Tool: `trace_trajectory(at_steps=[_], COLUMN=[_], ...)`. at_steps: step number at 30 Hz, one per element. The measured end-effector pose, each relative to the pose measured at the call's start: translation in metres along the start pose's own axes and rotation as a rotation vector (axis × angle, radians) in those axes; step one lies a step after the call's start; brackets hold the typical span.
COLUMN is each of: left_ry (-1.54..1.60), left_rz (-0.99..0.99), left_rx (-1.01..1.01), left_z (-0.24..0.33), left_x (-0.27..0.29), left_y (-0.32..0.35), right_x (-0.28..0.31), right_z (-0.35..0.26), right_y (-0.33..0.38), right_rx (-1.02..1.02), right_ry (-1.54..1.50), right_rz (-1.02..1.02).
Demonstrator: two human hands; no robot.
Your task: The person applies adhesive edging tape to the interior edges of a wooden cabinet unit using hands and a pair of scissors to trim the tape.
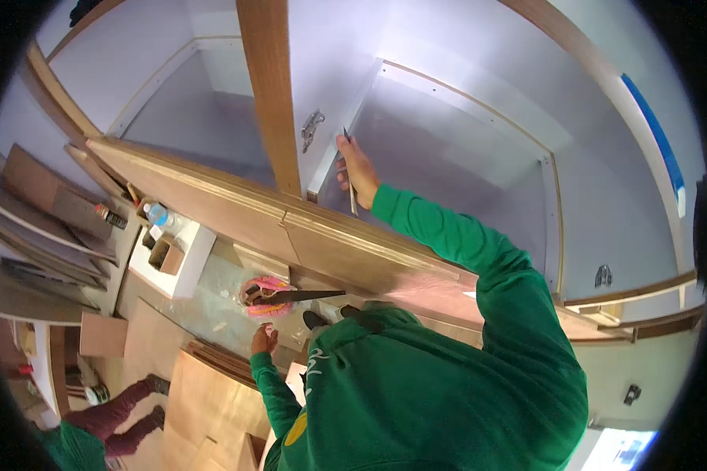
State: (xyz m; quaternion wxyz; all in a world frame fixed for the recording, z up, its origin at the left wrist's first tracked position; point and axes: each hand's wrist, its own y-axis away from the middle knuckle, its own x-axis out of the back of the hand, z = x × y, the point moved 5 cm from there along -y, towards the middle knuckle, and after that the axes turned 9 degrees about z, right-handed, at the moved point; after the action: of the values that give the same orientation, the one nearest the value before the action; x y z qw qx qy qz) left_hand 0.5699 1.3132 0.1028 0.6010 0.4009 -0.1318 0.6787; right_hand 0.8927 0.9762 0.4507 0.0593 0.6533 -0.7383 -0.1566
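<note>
Green-sleeved, the right hand (pixel 357 171) holds a thin, pale, dark-tipped stick (pixel 353 204) inside the white-walled wooden cabinet (pixel 448 141), near its white side strip (pixel 322 169); the left hand (pixel 265 340) hangs half-curled near a round pink container (pixel 259 312), its contents impossible to tell.

Lettering (pixel 316 364) on the green sweater (pixel 456 369) seems illegible.

Slim tool (pixel 354 206) dark-tipped, tan-ended; sleeve (pixel 440 226) green; cabinet wall (pixel 322 63) white; post (pixel 269 94) brown; tape (pixel 653 129) blue.
</note>
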Motion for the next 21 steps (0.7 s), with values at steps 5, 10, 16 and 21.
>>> trace_trajectory(at_steps=[5,10,16,21], left_ry=[-0.037,-0.281,-0.122,-0.524], left_rz=[-0.069,-0.204,-0.357,-0.315], left_rx=[-0.078,-0.146,-0.354,-0.815], left_z=[-0.006,0.014,0.028,0.07], left_x=[-0.001,-0.013,-0.029,-0.022], left_y=[-0.046,-0.085,-0.11,-0.114], right_x=[-0.012,-0.009,-0.015,-0.024], right_z=[-0.002,0.001,0.012,0.014], right_y=[0.007,0.003,-0.022,-0.028], right_rx=[-0.014,-0.071,0.163,0.154], right_ry=[-0.014,-0.014,0.184,0.103], right_rz=[0.068,0.207,0.353,0.323])
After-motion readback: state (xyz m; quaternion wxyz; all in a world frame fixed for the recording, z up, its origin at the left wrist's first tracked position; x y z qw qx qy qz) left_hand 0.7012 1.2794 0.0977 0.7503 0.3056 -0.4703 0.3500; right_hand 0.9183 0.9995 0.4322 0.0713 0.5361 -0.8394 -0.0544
